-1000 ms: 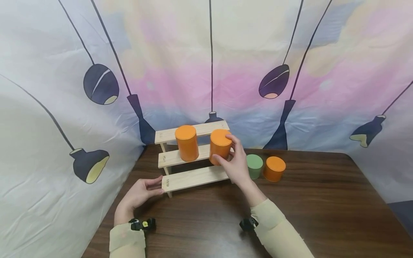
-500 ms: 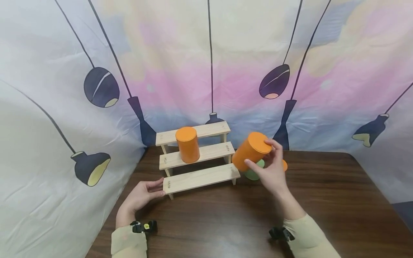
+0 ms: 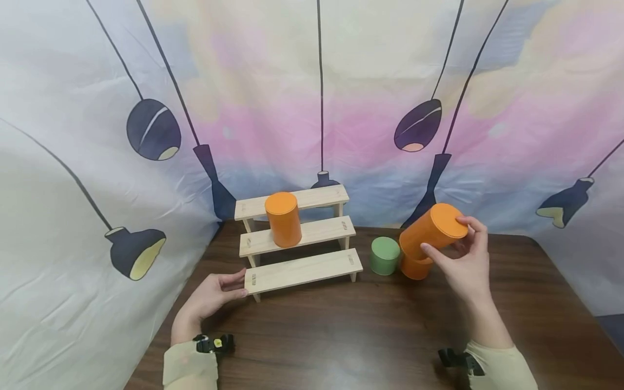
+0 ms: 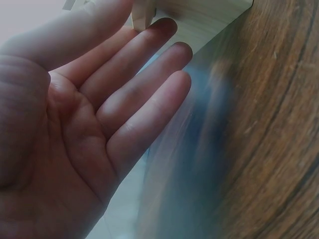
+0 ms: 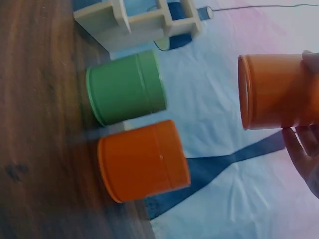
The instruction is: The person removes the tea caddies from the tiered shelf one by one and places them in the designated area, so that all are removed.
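Note:
My right hand (image 3: 463,265) grips a tall orange canister (image 3: 431,230), tilted in the air with its lid toward upper right. In the head view it overlaps a shorter orange canister (image 3: 415,267) on the table; the right wrist view shows a gap between them. A short green canister (image 3: 384,255) stands just left of the short orange one. My left hand (image 3: 209,298) holds the left end of the lowest step of a three-step wooden shelf (image 3: 302,271) between thumb and fingers. Another tall orange canister (image 3: 284,221) stands upright on the middle step.
The dark wooden table (image 3: 331,336) extends in front of the shelf and to the right. Behind it hangs a fabric backdrop (image 3: 361,119) printed with lamps, close to the shelf's back.
My right hand has lifted the tall orange canister off the middle step and carried it right, tilting it, to above the short orange canister. My left hand stays at the shelf.

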Demonstrator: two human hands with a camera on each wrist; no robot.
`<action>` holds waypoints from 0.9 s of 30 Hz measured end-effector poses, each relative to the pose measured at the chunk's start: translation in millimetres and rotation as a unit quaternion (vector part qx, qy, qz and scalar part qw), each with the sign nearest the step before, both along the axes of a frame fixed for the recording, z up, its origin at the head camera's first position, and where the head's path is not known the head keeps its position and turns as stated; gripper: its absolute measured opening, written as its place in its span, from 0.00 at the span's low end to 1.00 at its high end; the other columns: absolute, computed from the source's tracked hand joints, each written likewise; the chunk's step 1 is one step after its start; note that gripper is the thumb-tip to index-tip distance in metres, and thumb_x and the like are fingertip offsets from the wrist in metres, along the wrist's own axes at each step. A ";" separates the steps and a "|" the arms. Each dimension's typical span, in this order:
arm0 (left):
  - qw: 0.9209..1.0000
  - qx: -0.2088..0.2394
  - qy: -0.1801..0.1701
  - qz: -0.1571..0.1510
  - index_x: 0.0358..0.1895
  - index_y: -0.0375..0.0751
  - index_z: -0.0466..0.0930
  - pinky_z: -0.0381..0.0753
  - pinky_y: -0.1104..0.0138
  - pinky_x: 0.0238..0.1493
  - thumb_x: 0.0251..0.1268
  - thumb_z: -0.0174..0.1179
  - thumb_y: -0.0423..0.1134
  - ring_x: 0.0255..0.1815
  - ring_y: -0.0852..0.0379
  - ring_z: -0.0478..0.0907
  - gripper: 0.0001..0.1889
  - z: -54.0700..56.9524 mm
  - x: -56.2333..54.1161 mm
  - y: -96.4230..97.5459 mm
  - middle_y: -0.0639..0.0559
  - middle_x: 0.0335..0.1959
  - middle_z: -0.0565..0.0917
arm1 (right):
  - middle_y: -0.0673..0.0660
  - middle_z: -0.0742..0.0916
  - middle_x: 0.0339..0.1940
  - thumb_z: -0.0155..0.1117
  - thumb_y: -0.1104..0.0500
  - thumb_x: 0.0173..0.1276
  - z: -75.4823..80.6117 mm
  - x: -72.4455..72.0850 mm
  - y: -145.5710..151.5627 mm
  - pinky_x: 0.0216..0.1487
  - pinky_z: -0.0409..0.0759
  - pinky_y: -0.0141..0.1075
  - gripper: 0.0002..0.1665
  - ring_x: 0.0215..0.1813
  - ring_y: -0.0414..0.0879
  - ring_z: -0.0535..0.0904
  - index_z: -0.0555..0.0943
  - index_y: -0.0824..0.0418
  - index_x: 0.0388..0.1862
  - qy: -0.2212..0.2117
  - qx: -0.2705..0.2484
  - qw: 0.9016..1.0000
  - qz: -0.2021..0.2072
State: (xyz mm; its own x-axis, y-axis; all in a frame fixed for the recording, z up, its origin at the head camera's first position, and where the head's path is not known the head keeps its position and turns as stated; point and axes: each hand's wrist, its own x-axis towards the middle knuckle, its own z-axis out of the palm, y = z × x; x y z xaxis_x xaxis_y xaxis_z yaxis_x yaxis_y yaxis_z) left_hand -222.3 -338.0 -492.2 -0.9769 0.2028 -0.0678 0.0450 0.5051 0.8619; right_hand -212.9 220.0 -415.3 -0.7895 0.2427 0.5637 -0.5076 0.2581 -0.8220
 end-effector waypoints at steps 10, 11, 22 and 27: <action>1.000 -0.010 -0.008 0.004 0.73 0.29 0.76 0.83 0.71 0.57 0.69 0.76 0.42 0.65 0.45 0.84 0.35 5.4 1.0 1.5 0.37 0.73 0.76 | 0.57 0.72 0.81 0.82 0.74 0.58 10.7 5.3 21.2 0.53 0.80 0.20 0.68 0.59 0.35 0.79 0.58 0.39 0.88 -0.057 0.052 0.996 -0.044; 1.000 -0.007 -0.010 0.004 0.73 0.29 0.76 0.83 0.71 0.58 0.69 0.76 0.42 0.65 0.45 0.84 0.34 5.0 1.9 2.1 0.37 0.73 0.76 | 0.57 0.71 0.81 0.82 0.74 0.58 10.9 5.1 24.4 0.52 0.79 0.19 0.67 0.60 0.34 0.79 0.58 0.39 0.88 -0.060 0.056 0.995 -0.050; 1.000 0.012 -0.006 0.003 0.72 0.28 0.76 0.82 0.74 0.55 0.68 0.76 0.41 0.65 0.44 0.84 0.34 1.4 8.8 0.2 0.36 0.73 0.75 | 0.57 0.74 0.77 0.81 0.71 0.62 14.3 6.7 46.1 0.53 0.78 0.19 0.63 0.64 0.39 0.78 0.60 0.42 0.88 -0.103 0.062 0.989 -0.085; 1.000 0.006 -0.005 0.001 0.72 0.28 0.76 0.83 0.73 0.56 0.68 0.76 0.41 0.64 0.45 0.84 0.34 5.1 5.5 2.2 0.36 0.73 0.76 | 0.56 0.71 0.78 0.79 0.73 0.63 14.3 7.7 54.5 0.54 0.77 0.19 0.64 0.67 0.40 0.77 0.57 0.42 0.89 -0.118 0.046 0.988 -0.092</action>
State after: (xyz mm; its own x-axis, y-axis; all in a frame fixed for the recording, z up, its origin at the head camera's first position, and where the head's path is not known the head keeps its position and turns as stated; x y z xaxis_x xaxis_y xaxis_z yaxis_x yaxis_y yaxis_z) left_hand -216.8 -335.7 -487.1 -0.9766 0.2019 -0.0744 0.0362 0.4951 0.8681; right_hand -205.2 274.5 -400.9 -0.8487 0.3514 0.3951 -0.2413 0.4075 -0.8807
